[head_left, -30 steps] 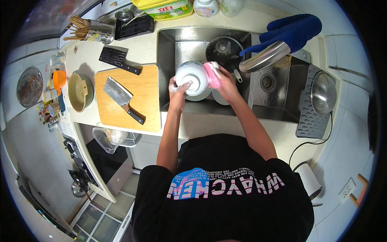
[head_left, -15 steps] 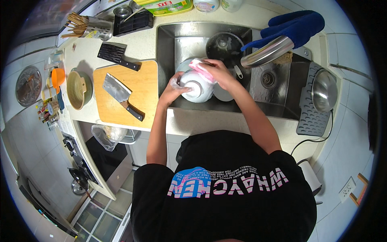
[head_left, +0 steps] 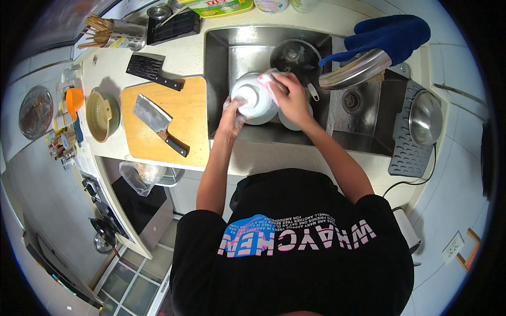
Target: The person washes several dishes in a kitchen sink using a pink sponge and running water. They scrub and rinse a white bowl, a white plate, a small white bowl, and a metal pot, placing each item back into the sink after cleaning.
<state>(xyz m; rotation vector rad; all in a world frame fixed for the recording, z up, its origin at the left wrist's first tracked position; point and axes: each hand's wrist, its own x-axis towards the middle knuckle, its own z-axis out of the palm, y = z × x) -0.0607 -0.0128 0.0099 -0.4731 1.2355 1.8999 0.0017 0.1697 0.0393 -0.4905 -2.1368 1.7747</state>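
Over the left basin of the steel sink (head_left: 217, 63), my left hand (head_left: 230, 118) grips a white bowl (head_left: 258, 106) by its left edge. The bowl is tipped so its round foot faces up, and suds cling around my left fingers. My right hand (head_left: 293, 101) is closed on a pink and white cloth (head_left: 270, 86), which presses against the bowl's upper right side. More pale dishes lie beneath, including a white dish (head_left: 291, 120) partly covered by my right forearm. Behind them sits a dark pan (head_left: 295, 55) with suds inside.
Left of the sink, a cleaver (head_left: 152, 113) lies on a wooden cutting board (head_left: 184, 113); a black-bladed cleaver (head_left: 145, 66) rests at the board's far edge. A blue cloth mitt (head_left: 392, 37) and shiny metal tube overhang the sink. Right stands a steel bowl (head_left: 425, 118) on a grey mat.
My left hand has shifted right and nearer along the bowl's edge. The bowl has turned slightly, and my right hand with the cloth has moved to its upper right side.
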